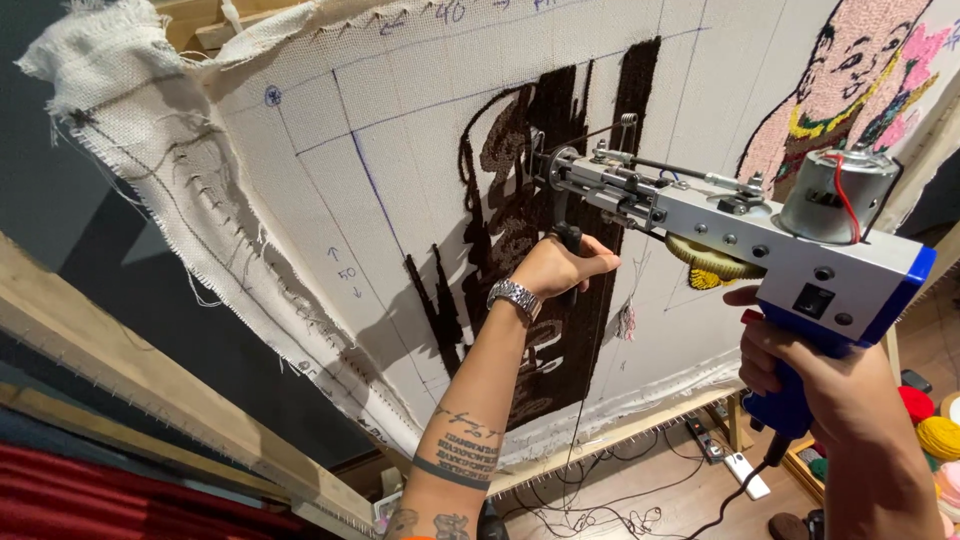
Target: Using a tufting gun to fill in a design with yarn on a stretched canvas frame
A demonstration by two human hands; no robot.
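My right hand (815,375) grips the blue pistol handle of a silver and blue tufting gun (740,225). The gun's needle end (548,165) presses against a stretched white cloth (400,200). My left hand (560,265), with a metal watch on the wrist, is closed around the gun's black front grip. Dark brown tufted yarn (520,230) fills part of the drawn outline on the cloth under the needle. A dark yarn strand runs from the gun down toward the floor.
The cloth is tacked to a wooden frame (150,400) with spiked strips. A pink and yellow tufted figure (850,80) sits at the upper right. Yarn balls (935,425), a power strip (705,440) and loose cables lie on the wooden floor below.
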